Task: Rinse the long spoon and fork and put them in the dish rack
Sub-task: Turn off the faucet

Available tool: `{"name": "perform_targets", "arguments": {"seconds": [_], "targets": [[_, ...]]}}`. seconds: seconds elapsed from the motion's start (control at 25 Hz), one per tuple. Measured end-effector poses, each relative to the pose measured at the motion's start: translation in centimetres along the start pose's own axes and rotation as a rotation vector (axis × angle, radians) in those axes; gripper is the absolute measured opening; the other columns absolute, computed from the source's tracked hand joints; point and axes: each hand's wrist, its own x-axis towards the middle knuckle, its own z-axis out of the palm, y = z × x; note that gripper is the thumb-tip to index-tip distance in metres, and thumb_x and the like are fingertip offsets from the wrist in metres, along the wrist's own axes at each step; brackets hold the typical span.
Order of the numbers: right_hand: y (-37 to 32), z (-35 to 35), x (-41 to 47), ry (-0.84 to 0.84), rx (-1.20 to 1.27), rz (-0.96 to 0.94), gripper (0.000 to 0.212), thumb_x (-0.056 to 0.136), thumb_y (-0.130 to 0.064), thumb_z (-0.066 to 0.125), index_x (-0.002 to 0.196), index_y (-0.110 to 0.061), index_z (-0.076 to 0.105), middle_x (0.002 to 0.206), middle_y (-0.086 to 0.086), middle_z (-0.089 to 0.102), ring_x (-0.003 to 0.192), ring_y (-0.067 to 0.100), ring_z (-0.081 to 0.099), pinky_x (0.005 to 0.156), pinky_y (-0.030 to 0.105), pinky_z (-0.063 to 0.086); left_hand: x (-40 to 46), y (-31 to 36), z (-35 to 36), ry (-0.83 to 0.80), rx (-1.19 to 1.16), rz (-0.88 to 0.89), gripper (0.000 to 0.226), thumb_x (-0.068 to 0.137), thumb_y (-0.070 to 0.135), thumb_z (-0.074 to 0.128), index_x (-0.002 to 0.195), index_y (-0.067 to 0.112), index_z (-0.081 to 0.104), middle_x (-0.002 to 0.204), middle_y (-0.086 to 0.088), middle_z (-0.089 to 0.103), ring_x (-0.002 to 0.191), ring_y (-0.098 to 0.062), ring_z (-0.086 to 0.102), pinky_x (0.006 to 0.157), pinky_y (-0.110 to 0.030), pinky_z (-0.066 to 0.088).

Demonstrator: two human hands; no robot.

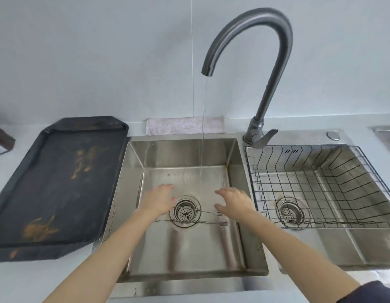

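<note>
Both forearms reach down into the sink (133,162). Left hand (159,201) and right hand (234,201) hover apart, fingers spread, holding nothing. Long fork (208,212) and long spoon (189,222) lie on the basin floor across the drain strainer (185,212), heads toward the right hand. Water runs from the tap (251,51) behind the hands. Judged step: pickup before rinsing. Next move calls for pinching the thin handles off flat steel. Dish rack (320,184) sits in the right basin.

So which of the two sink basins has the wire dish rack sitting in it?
The right basin, beside the faucet base, holds the wire dish rack. The left basin has running water and both hands over it.
</note>
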Motion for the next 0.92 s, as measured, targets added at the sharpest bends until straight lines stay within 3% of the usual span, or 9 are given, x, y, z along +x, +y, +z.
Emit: {"name": "perform_targets", "arguments": {"seconds": [0.2,0.4,0.68,0.8,0.92], "targets": [[1.6,-4.9,-1.8,0.199,0.098,0.041,0.044,0.091,-0.031,0.051,0.134,-0.019,0.048,0.138,0.003,0.052,0.123,0.025,0.052,0.096,0.039,0.048,-0.9,5.2,-5.4,0.279,0.065,0.243,0.038,0.093,0.027,0.044,0.129,0.019,0.048,0.134,-0.005,0.056,0.120,-0.025,0.054,0.097,-0.038,0.044],[4.0,-9.6,-3.1,0.383,0.128,0.087,0.037,0.094,-0.026,0.050,0.130,-0.019,0.052,0.137,0.002,0.053,0.120,0.025,0.054,0.092,0.039,0.048,-1.2,10.2,-11.2,0.528,0.063,0.423,0.032,0.094,0.021,0.042,0.123,0.015,0.054,0.130,-0.004,0.059,0.119,-0.024,0.052,0.092,-0.036,0.042],[6.3,-14.4,-1.5,0.550,0.168,0.136,0.032,0.094,-0.014,0.047,0.125,-0.014,0.053,0.134,0.005,0.048,0.115,0.029,0.052,0.076,0.036,0.048,-0.3,16.9,-19.2,0.849,0.150,0.688,0.032,0.092,0.015,0.044,0.121,0.012,0.056,0.129,-0.004,0.058,0.124,-0.024,0.046,0.100,-0.038,0.035],[6.8,-15.4,-0.6,0.556,0.187,0.151,0.031,0.095,-0.014,0.045,0.125,-0.012,0.054,0.135,0.006,0.048,0.114,0.029,0.053,0.073,0.033,0.044,0.9,18.9,-21.0,0.960,0.230,0.711,0.035,0.087,0.013,0.048,0.122,0.012,0.055,0.132,-0.007,0.056,0.126,-0.028,0.046,0.100,-0.043,0.035],[7.3,-15.8,0.4,0.528,0.199,0.152,0.030,0.096,-0.013,0.045,0.124,-0.010,0.056,0.132,0.008,0.051,0.112,0.031,0.055,0.080,0.037,0.046,2.1,20.0,-22.0,1.015,0.276,0.588,0.047,0.086,0.013,0.047,0.132,0.011,0.042,0.144,-0.009,0.041,0.132,-0.030,0.036,0.107,-0.047,0.028]]}}
